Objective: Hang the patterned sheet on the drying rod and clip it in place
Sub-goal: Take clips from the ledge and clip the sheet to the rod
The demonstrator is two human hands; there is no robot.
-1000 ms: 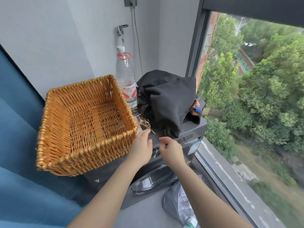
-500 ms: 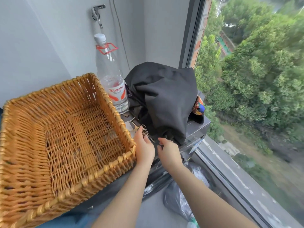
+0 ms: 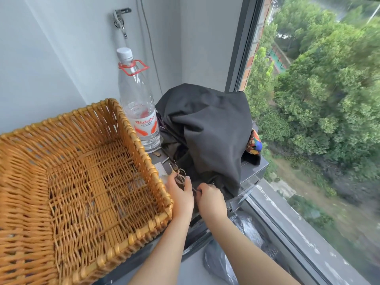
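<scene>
The clips (image 3: 179, 176) at the fingertips of the left hand (image 3: 181, 195) are a small, blurred metal tangle. Their number cannot be told, nor whether the fingers pinch them. The right hand (image 3: 211, 199) curls its fingers under, hiding whatever they may hold. Beyond the right hand, a coloured cloth (image 3: 254, 144) shows only a corner from behind the black cloth (image 3: 213, 130). Left of the left hand, the wicker basket (image 3: 144, 156) is cut off by the left and bottom edges and blurred there. Beneath the right forearm, a plastic bag (image 3: 246, 229) is partly covered and cut off below.
</scene>
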